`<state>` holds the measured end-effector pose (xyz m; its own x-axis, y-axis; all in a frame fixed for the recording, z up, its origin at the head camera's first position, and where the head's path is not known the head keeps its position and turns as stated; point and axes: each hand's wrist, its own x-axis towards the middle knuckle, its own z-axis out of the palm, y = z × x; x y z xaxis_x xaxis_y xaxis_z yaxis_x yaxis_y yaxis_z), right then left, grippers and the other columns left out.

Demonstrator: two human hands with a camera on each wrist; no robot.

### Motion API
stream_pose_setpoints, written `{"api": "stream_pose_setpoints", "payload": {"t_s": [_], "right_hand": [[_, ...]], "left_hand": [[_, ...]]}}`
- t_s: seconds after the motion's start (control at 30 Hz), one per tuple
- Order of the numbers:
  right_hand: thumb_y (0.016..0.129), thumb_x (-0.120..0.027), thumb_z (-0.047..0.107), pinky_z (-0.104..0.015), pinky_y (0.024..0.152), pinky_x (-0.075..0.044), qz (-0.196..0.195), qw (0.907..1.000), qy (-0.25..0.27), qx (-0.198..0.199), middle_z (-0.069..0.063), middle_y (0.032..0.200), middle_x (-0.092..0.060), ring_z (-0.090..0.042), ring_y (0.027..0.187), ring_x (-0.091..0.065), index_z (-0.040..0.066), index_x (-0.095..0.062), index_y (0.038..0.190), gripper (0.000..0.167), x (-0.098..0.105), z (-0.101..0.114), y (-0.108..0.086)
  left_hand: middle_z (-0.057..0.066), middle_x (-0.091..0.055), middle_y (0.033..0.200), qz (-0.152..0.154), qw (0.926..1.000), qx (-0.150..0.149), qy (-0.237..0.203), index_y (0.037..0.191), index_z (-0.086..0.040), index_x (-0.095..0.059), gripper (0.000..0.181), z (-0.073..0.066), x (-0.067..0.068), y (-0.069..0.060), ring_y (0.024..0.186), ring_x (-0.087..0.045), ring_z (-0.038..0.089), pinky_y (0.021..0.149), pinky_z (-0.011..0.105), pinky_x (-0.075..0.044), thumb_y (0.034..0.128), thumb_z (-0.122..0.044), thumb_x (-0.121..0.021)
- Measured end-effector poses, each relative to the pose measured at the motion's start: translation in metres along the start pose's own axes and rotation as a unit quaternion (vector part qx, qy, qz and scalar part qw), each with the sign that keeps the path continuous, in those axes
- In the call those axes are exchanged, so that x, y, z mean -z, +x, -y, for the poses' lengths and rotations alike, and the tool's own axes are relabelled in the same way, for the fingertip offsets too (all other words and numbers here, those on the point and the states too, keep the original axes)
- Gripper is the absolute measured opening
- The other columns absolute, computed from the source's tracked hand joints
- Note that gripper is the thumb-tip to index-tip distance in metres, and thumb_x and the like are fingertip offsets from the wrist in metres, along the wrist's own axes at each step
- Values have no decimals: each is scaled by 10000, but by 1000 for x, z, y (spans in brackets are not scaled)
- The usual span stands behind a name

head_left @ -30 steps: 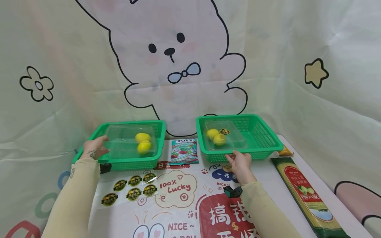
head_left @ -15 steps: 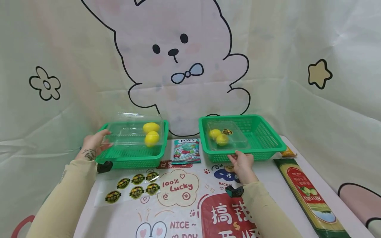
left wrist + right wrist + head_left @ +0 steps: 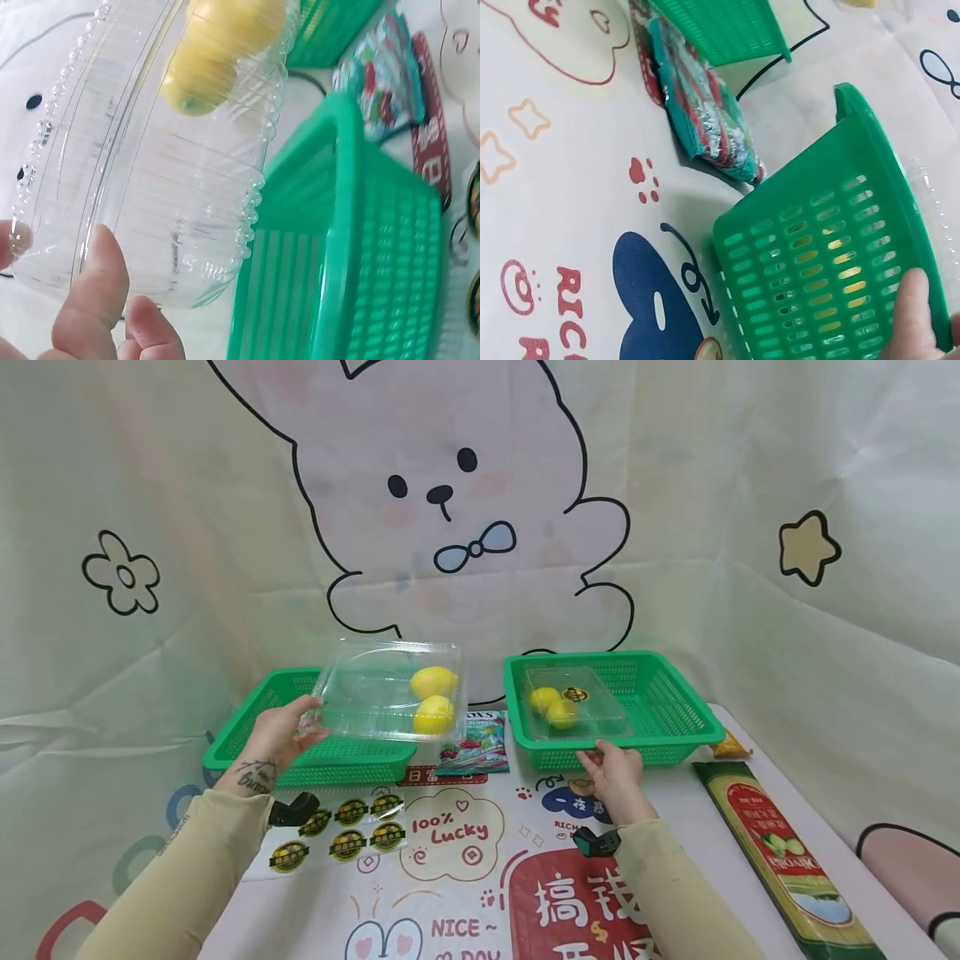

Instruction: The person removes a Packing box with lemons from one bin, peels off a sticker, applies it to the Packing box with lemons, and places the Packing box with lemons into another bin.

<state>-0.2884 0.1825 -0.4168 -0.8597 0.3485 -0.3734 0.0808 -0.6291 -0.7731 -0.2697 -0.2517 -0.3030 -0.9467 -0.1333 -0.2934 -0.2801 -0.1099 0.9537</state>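
Note:
My left hand (image 3: 276,739) grips the left end of a clear plastic box (image 3: 367,689), held up above the front right of the left green basket (image 3: 337,772). Two lemons (image 3: 434,715) lie at the box's right end. In the left wrist view, thumb and fingers (image 3: 94,300) are at the box's end. My right hand (image 3: 617,777) pinches the front rim of the right green basket (image 3: 660,752). Inside that basket sits another clear box (image 3: 600,710) with two lemons (image 3: 562,714) and a round label.
Between the baskets lies a candy bag (image 3: 480,752), partly behind the raised box. A sheet of round stickers (image 3: 350,812) is in front of the left basket. On the right are a long green noodle pack (image 3: 787,860) and a small orange packet (image 3: 729,745).
My left hand has lifted the clear box with its lemons out of the left basket and moved it to the right. My right hand stays at the right basket's rim.

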Motion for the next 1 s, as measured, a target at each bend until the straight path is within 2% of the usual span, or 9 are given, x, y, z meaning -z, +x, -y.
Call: {"api": "stream_pose_setpoints", "payload": {"t_s": [0.03, 0.13, 0.23, 0.33, 0.47, 0.57, 0.67, 0.83, 1.0], "right_hand": [[944, -458, 81, -289, 889, -506, -66, 10000, -34, -47, -90, 1078, -360, -180, 933, -469, 82, -159, 1418, 561, 0, 1, -3], [925, -508, 196, -273, 807, -534, -347, 9988, -355, -23, -91, 1253, -311, -165, 867, -472, 98, -190, 1395, 576, -1, 0, -15], [914, -513, 264, -272, 693, -526, -220, 9948, -954, 296, -114, 1357, -213, -152, 789, -466, 108, -141, 1400, 632, -6, -5, -33], [929, -496, 279, -304, 701, -532, 455, 9826, -1635, 762, -153, 1358, -247, -157, 809, -504, 106, -112, 1420, 647, -15, -11, -52], [939, -510, 278, -434, 845, -514, 1630, 9504, -2407, 1103, -193, 1365, -311, -270, 1030, -529, 161, -171, 1428, 606, -25, -20, -75], [938, -517, 260, -525, 910, -463, 2368, 9267, -2688, 1134, -215, 1418, -273, -391, 1191, -443, 192, -177, 1441, 611, -29, -24, -90], [929, -529, 243, -551, 922, -442, 2774, 9128, -2797, 1076, -212, 1458, -239, -438, 1263, -377, 196, -173, 1455, 636, -32, -26, -102], [909, -560, 248, -561, 898, -452, 2801, 9061, -3000, 1025, -188, 1455, -289, -424, 1250, -400, 242, -195, 1453, 655, -30, -22, -115], [897, -574, 197, -567, 867, -468, 2645, 9054, -3187, 934, -203, 1450, -261, -443, 1228, -411, 260, -219, 1452, 662, -23, -17, -122]], "left_hand": [[66, -380, 1195, 4, 10000, 4, -22, 1462, -52, -206, 698, 3, -4, -2, 724, -592, 90, 744, 197, -535, 896, -235, -572], [73, -379, 1199, 16, 10000, 22, -12, 1453, -32, -233, 666, 14, -12, -7, 724, -597, 84, 730, 189, -537, 899, -212, -558], [105, -350, 1267, -14, 10000, 41, 32, 1436, -12, -264, 640, 25, -19, -12, 745, -607, 82, 724, 188, -539, 897, -199, -553], [140, -305, 1347, 36, 10000, 10, 64, 1428, 21, -255, 643, 35, -24, -16, 764, -614, 80, 722, 190, -540, 899, -192, -552], [173, -286, 1376, 158, 9999, -12, -7, 1428, 48, -227, 661, 46, -32, -24, 805, -610, 101, 720, 195, -543, 900, -175, -554], [164, -328, 1319, 210, 9998, 19, -17, 1419, 39, -266, 629, 54, -39, -31, 852, -601, 116, 714, 191, -542, 902, -181, -548], [148, -365, 1255, 270, 9996, 32, -102, 1390, 48, -304, 589, 63, -46, -38, 852, -595, 119, 711, 185, -540, 903, -180, -545], [158, -368, 1258, 378, 9991, 32, -201, 1330, 71, -332, 540, 78, -55, -47, 822, -614, 113, 702, 175, -538, 902, -179, -545], [230, -307, 1347, 663, 9978, -83, 2, 1361, 103, -245, 592, 93, -60, -54, 819, -634, 117, 689, 170, -537, 921, -187, -516]]}}
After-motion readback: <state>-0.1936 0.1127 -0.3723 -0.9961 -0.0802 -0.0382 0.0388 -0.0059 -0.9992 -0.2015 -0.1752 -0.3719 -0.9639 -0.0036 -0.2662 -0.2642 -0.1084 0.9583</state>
